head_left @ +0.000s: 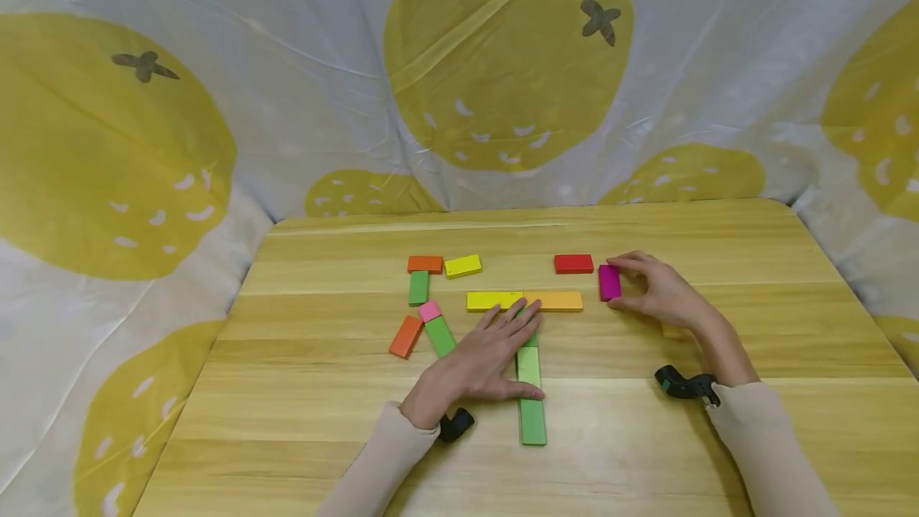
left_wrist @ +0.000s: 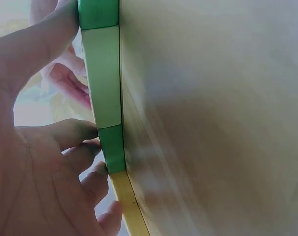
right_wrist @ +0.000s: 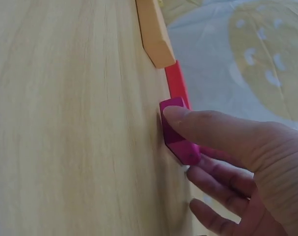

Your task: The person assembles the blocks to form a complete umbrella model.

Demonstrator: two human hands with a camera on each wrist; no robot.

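Note:
My right hand (head_left: 660,294) pinches a magenta block (head_left: 609,283) between thumb and fingers, low over the wooden table. In the right wrist view the thumb presses one end of that magenta block (right_wrist: 174,125). My left hand (head_left: 477,361) lies spread along a column of green blocks, with a light green block (head_left: 528,365) in the middle and a darker green block (head_left: 532,423) at the near end. Its fingertips reach a yellow block (head_left: 491,301) and a light orange block (head_left: 563,301), which form a bar across the column's top. The fingers partly cover the upper green block (left_wrist: 112,147).
A red block (head_left: 573,264) lies left of the magenta one. To the left are orange (head_left: 425,264), yellow (head_left: 463,266), green (head_left: 419,289) and pink (head_left: 429,310) blocks, among others. Part of a yellowish block (head_left: 673,332) shows beside the right wrist. A patterned cloth hangs behind the table.

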